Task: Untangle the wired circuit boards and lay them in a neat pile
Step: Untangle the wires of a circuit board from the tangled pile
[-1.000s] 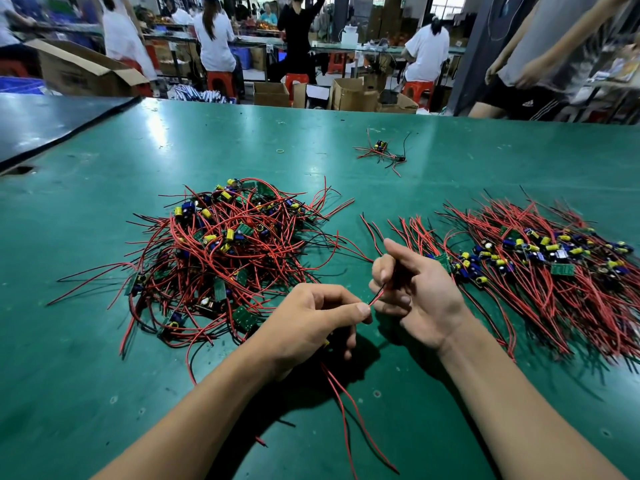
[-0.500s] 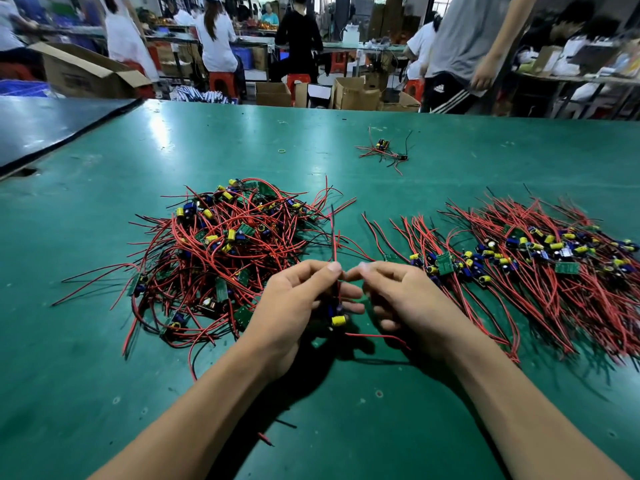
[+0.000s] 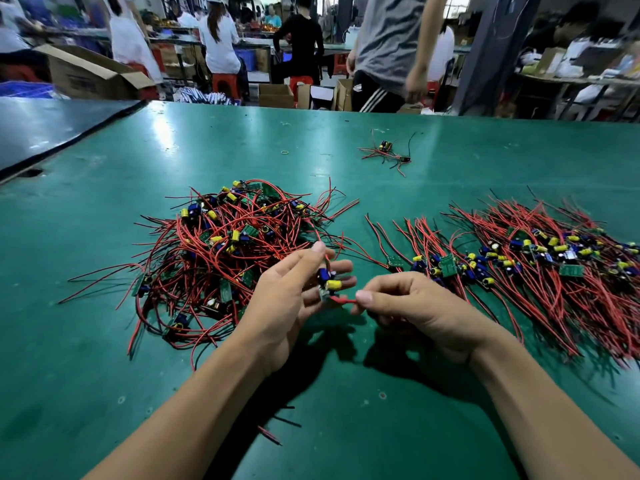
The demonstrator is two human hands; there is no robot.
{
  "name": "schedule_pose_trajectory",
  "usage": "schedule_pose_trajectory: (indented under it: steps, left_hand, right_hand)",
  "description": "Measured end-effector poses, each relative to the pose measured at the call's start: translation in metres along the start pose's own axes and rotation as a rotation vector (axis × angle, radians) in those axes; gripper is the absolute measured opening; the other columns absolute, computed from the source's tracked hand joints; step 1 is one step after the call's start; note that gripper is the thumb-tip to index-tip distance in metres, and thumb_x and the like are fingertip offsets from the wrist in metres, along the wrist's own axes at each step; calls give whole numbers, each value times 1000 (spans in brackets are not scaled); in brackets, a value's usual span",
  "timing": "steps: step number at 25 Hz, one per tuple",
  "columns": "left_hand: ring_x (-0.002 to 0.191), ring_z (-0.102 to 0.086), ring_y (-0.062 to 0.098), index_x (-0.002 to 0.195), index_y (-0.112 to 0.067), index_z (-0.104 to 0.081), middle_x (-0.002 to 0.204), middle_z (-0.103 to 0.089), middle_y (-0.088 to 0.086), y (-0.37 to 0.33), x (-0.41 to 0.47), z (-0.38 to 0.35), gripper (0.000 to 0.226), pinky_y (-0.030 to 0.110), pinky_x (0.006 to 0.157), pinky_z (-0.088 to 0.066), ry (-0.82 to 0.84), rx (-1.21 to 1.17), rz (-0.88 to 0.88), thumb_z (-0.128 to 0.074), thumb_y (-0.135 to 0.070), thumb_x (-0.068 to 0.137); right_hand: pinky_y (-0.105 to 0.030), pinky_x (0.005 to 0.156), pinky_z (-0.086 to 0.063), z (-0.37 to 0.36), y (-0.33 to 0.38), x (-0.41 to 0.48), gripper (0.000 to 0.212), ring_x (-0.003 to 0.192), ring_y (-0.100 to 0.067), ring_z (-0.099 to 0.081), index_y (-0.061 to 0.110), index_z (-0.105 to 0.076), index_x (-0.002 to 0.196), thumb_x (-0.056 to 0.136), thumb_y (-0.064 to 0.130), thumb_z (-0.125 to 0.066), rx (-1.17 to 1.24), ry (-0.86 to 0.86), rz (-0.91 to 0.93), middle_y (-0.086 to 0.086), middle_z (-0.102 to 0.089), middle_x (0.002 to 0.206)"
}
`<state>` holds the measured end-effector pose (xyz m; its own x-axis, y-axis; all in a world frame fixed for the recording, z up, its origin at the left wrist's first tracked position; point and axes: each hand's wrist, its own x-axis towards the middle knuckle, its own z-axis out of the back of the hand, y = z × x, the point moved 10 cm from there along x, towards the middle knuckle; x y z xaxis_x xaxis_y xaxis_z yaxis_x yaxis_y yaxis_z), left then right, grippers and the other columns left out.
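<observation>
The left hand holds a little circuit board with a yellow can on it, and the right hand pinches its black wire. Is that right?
Not quite: the thin wire pinched by the right hand is red, not black. The left hand does hold the small circuit board with the yellow can. The head view shows this.

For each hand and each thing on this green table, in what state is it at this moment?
left hand: holds one circuit board in the air.
right hand: pinches that board's red wire.
tangled heap: wires crossed, unsorted.
neat pile: wires lying side by side.
stray bundle: lying alone, farther back.
cardboard box: flaps open.
</observation>
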<state>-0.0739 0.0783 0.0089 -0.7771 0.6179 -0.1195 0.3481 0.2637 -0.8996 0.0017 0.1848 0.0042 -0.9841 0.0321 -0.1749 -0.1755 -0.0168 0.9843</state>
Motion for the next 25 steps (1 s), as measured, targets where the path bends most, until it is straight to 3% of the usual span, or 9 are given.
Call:
schedule_pose_trajectory:
  steps: [2, 4, 7, 9, 12, 15, 18, 20, 25]
  left_hand:
    - [80, -71, 21, 96, -12, -72, 97, -75, 9, 8, -1, -5, 46, 31, 70, -59, 57, 96, 80, -68, -51, 71]
    - [68, -65, 15, 90, -16, -76, 81, -70, 3, 12, -2, -8, 51, 24, 57, -52, 105, 164, 126, -68, -59, 65]
    - [53, -54, 10, 90, -16, -76, 65, -57, -5, 12, -3, -14, 41, 21, 51, -40, 167, 150, 108, -71, -50, 69]
    - [49, -56, 11, 94, -11, -73, 65, -61, -5, 9, -5, -17, 40, 20, 50, -40, 191, 100, 68, -74, -41, 68]
    - [52, -60, 13, 95, -10, -73, 77, -69, 5, 3, -6, -18, 35, 20, 52, -40, 207, 75, 2, -77, -33, 69]
    - [55, -60, 16, 94, -14, -75, 81, -72, 8, -1, -8, -20, 27, 23, 53, -44, 201, 196, -86, -77, -30, 72]
    - [60, -64, 19, 98, -14, -74, 83, -74, 10, -13, -12, -18, 29, 24, 54, -48, 138, 310, -216, -77, -29, 73]
    - [65, -69, 19, 100, -16, -73, 87, -75, 10, -24, -15, -14, 31, 25, 57, -50, 73, 348, -296, -76, -30, 73]
    - [67, -71, 16, 96, -14, -73, 81, -76, 7, -35, -23, -14, 29, 20, 59, -51, 1, 354, -405, -79, -26, 71]
  right_hand:
    - [-18, 41, -20, 9, 3, 0, 29, 45, -6, -29, 15, -75, 77, 71, 43, -81, 46, -38, 29, 5, -41, 54]
    - [-18, 42, -21, 13, 7, -1, 30, 46, -6, -29, 15, -76, 76, 70, 44, -80, 23, -48, 59, 5, -40, 54]
    - [-16, 45, -26, 25, 10, -3, 31, 50, -6, -35, 17, -77, 75, 71, 46, -84, -22, -115, 85, 5, -45, 57]
    - [-13, 50, -34, 38, 17, -6, 32, 55, -4, -46, 18, -77, 76, 70, 48, -85, -53, -211, 134, 6, -57, 62]
    - [-10, 69, -45, 70, 44, -24, 29, 73, -2, -63, 18, -78, 82, 76, 46, -74, -190, -558, 354, 7, -74, 79]
    - [-18, 70, -43, 87, 66, -54, 27, 71, -7, -58, 16, -72, 80, 83, 43, -72, -388, -905, 539, 1, -68, 75]
    - [-23, 51, -32, 79, 65, -50, 47, 51, -9, -39, 3, -60, 64, 87, 42, -74, -332, -814, 559, -8, -46, 53]
    - [-22, 44, -26, 69, 57, -36, 53, 45, -10, -32, 3, -56, 57, 85, 45, -71, -313, -690, 470, -1, -38, 46]
    - [-17, 38, -33, 12, 13, 4, 37, 39, -7, -41, 25, -73, 79, 80, 61, -64, -75, -241, 130, 4, -56, 58]
